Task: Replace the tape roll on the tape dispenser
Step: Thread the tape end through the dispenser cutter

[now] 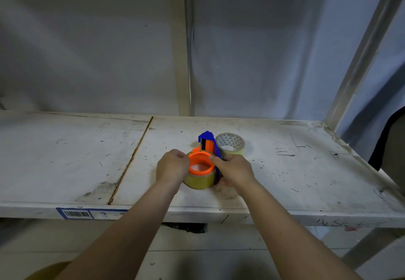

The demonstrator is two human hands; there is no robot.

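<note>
Here, tape dispenser (202, 163) between both hands, left hand (172, 167) and right hand (233, 171) clamped on it.

Left grip (173, 166), right grip (233, 171) seemingly closed

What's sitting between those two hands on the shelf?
In the head view, the orange and blue tape dispenser, with a yellowish tape roll around its orange hub, lies between the left hand and right hand; both hands touch it.

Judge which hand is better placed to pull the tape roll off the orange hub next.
Left, probably. The left hand already wraps the yellowish tape roll on its outer side, while the right hand braces the blue and orange dispenser, so its grip looks committed.
</note>
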